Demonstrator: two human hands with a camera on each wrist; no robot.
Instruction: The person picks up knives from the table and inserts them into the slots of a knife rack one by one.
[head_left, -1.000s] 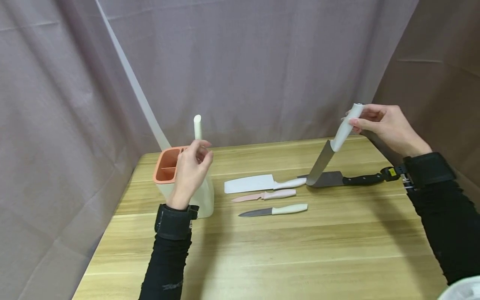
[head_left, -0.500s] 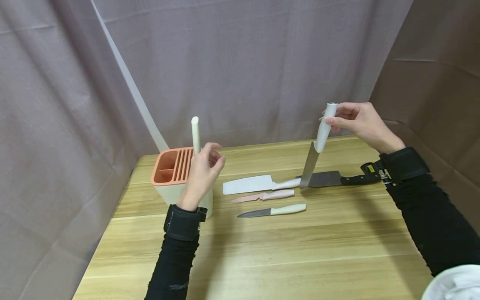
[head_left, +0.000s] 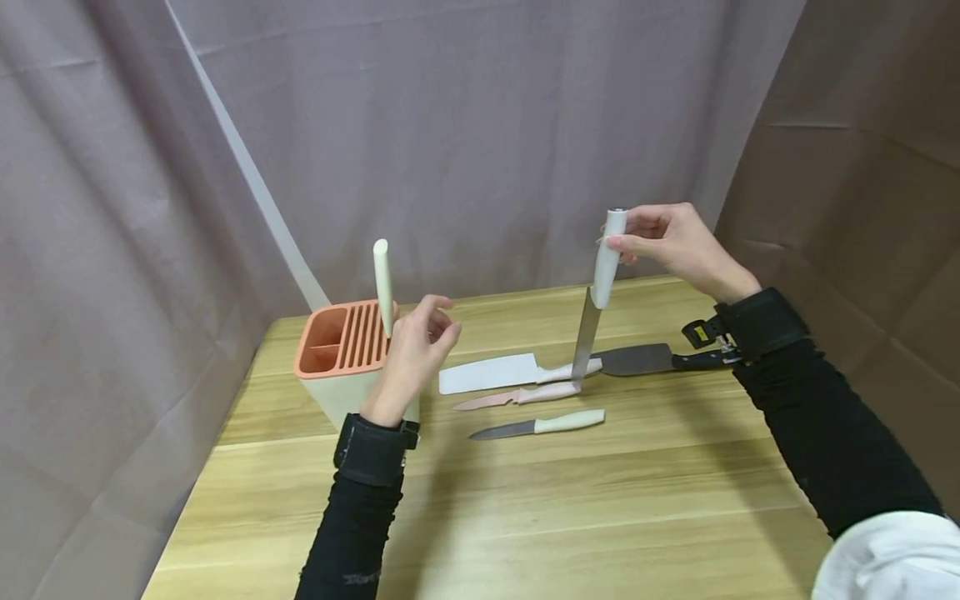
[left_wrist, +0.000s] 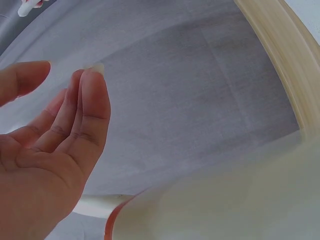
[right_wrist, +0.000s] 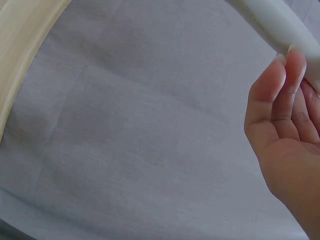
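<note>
My right hand (head_left: 617,235) pinches the top of a white-handled knife (head_left: 606,258), whose steel blade (head_left: 582,337) hangs nearly straight down, tip just above the knives on the table. In the right wrist view my fingertips (right_wrist: 285,62) touch that white handle (right_wrist: 277,22). My left hand (head_left: 442,321) hovers with relaxed, empty fingers just right of a cream knife handle (head_left: 382,283). That handle stands upright in a slot of the orange-topped knife block (head_left: 337,342).
On the wooden table (head_left: 525,517) lie a white cleaver (head_left: 491,373), a pink knife (head_left: 525,395), a small cream-handled knife (head_left: 540,427) and a black-handled cleaver (head_left: 637,359). Cloth backdrops close in the back and both sides.
My right hand has carried the white-handled knife leftward, and its blade now hangs almost vertical. My left hand has drawn slightly right, away from the cream handle in the block.
</note>
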